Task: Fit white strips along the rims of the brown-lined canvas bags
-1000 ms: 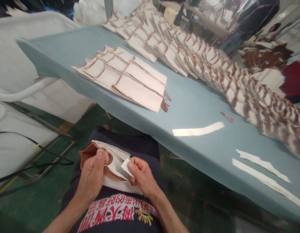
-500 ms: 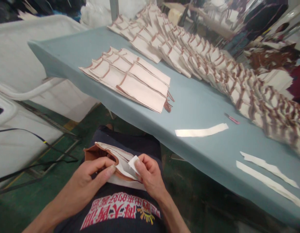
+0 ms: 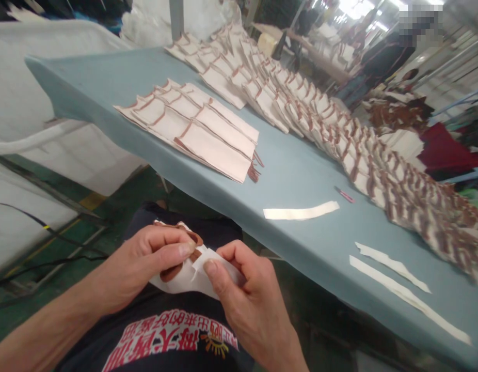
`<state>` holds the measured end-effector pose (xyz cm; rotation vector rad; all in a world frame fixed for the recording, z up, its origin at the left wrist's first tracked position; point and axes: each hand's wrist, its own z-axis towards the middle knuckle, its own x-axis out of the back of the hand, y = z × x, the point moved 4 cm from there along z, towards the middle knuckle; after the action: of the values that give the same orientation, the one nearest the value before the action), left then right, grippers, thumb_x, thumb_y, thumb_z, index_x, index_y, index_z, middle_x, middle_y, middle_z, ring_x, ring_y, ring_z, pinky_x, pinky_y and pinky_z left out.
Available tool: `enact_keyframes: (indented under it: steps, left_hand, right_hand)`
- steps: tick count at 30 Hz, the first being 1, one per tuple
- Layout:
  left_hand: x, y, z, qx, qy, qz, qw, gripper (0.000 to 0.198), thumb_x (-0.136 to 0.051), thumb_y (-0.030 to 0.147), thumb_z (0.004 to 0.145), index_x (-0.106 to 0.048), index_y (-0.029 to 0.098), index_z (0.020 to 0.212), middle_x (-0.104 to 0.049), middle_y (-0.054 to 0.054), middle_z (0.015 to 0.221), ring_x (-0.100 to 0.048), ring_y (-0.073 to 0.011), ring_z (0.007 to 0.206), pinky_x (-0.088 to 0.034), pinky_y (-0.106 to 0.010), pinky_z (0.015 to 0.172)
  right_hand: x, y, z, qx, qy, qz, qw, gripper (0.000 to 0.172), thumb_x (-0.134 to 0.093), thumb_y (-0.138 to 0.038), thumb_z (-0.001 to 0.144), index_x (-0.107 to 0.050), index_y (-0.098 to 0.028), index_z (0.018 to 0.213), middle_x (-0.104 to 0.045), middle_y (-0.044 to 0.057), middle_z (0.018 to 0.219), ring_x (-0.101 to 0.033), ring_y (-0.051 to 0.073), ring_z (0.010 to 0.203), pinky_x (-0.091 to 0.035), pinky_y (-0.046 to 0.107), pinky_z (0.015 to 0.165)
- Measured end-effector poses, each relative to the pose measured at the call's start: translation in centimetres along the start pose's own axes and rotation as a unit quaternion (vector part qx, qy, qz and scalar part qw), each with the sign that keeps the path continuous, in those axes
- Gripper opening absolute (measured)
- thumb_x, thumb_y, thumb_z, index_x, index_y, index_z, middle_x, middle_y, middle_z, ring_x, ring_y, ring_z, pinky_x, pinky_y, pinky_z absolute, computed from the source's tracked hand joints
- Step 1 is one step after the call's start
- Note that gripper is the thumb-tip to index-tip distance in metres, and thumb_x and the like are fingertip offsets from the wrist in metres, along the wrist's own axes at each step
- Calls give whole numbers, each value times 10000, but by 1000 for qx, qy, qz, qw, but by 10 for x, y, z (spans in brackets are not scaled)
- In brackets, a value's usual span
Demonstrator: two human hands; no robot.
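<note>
Over my lap, both hands work on a cream fabric piece with brown trim point(image 3: 176, 279). My left hand point(image 3: 146, 263) is closed around its upper part, thumb and forefinger pressing the cloth. My right hand point(image 3: 242, 294) pinches a small white tab point(image 3: 202, 258) at the fabric's edge between thumb and forefinger. Much of the piece is hidden under my fingers. Just beyond my knees runs the front edge of the blue-grey table point(image 3: 301, 175).
A fanned stack of finished cream pieces point(image 3: 192, 126) lies on the table's left. A long overlapping row of similar pieces point(image 3: 339, 129) runs back to front right. White paper strips point(image 3: 301, 212) point(image 3: 397, 279) and a small pink tool point(image 3: 345, 195) lie near. People work behind.
My hands have come closer together and bunched the fabric; the left hand now covers more of it. The camera view has shifted slightly left and nearer the hands.
</note>
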<state>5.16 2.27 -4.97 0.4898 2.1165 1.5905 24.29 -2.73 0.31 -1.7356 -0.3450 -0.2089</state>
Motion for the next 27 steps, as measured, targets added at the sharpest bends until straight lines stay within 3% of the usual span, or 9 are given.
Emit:
enact_keyframes:
  steps: [9, 22, 27]
  left_hand:
    - [-11, 1, 0, -24, 20, 23, 999, 571, -715, 589, 1025, -563, 232, 606, -475, 38, 617, -403, -135, 574, -362, -230, 495]
    - [-5, -2, -4, -32, 25, 53, 998, 526, -692, 542, 1058, -639, 218, 648, -504, 50, 611, -435, -124, 561, -369, -220, 513]
    - [-4, -1, -1, -56, 18, 74, 995, 528, -679, 458, 1069, -575, 221, 608, -507, 49, 607, -450, -120, 554, -361, -222, 516]
  right_hand:
    - [-5, 5, -9, -41, 32, -15, 999, 262, -682, -478, 993, -646, -258, 855, -582, -49, 636, -446, 138, 556, -295, 284, 540]
    - [-14, 17, -2, -70, 16, 26, 997, 289, -694, -493, 978, -615, -261, 825, -585, -61, 627, -458, 135, 551, -289, 285, 546]
    - [-17, 21, 2, -89, 2, 28, 996, 298, -698, -504, 952, -606, -260, 807, -599, -57, 643, -462, 135, 565, -295, 290, 561]
